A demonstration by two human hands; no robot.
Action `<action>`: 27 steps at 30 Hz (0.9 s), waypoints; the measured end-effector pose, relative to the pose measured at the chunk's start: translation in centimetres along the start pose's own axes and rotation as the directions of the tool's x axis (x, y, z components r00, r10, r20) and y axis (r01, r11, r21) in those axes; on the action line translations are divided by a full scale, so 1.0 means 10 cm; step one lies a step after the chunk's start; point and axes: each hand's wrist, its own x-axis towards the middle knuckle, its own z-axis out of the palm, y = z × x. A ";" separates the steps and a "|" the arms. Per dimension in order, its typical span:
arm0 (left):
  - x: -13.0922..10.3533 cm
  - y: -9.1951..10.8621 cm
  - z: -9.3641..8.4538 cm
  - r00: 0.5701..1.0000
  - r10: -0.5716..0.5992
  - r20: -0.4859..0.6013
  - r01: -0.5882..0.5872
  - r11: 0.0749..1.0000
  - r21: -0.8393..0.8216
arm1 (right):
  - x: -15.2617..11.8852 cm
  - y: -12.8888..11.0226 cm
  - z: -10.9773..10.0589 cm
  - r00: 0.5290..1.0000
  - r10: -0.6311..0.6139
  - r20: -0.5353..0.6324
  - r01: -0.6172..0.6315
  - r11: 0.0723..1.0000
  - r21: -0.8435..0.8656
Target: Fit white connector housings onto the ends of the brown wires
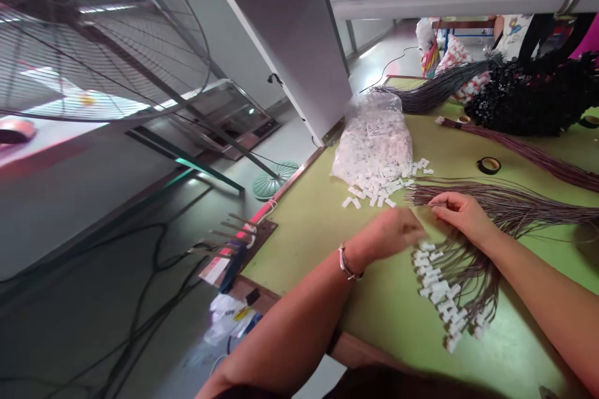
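My left hand (pixel 392 234), a bracelet at its wrist, is smeared by motion above the green table; whether its fingers hold anything cannot be told. Beside it, my right hand (pixel 461 215) has thumb and forefinger pinched together, but what lies between them is too small to make out. Just behind the right hand lies a bundle of thin brown wires (pixel 519 202) with bare tips at its left end. Below both hands, several wires with white plastic connectors (pixel 440 292) on their ends are spread in a row. Loose white connectors (pixel 381 184) spill from a clear plastic bag (pixel 374 131).
A roll of black tape (pixel 489 166) and a second wire bundle (pixel 538 149) lie farther back. A black heap of wires (pixel 533 103) sits at the far right. Metal prongs (pixel 234 230) stick out at the left table edge. A large fan (pixel 103 37) stands left.
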 end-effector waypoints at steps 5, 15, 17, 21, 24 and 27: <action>0.13 -0.26 -0.27 0.967 -0.092 -0.238 0.195 0.868 0.458 | 0.01 0.01 0.00 1.000 -0.005 0.006 0.004 0.999 0.041; 0.17 -0.34 -0.18 0.998 0.015 -0.057 0.015 0.870 0.493 | 0.01 0.05 0.10 0.993 -0.075 -0.093 0.058 0.983 -0.171; 0.18 -0.35 -0.15 0.997 0.036 -0.065 -0.002 0.888 0.461 | 0.01 0.04 0.11 0.991 -0.084 -0.108 0.064 0.982 -0.176; 0.17 -0.31 -0.16 0.989 0.035 -0.140 0.013 0.945 0.328 | 0.00 0.01 0.12 0.989 -0.070 -0.128 0.049 0.985 -0.163; 0.13 -0.23 -0.18 0.977 -0.139 -0.160 0.138 0.990 -0.016 | -0.01 -0.01 0.13 0.986 -0.059 -0.154 0.037 0.989 -0.140; 0.10 -0.17 -0.11 0.967 -0.256 -0.016 0.232 0.901 -0.366 | -0.02 -0.02 0.14 0.981 -0.082 -0.174 0.059 0.989 -0.135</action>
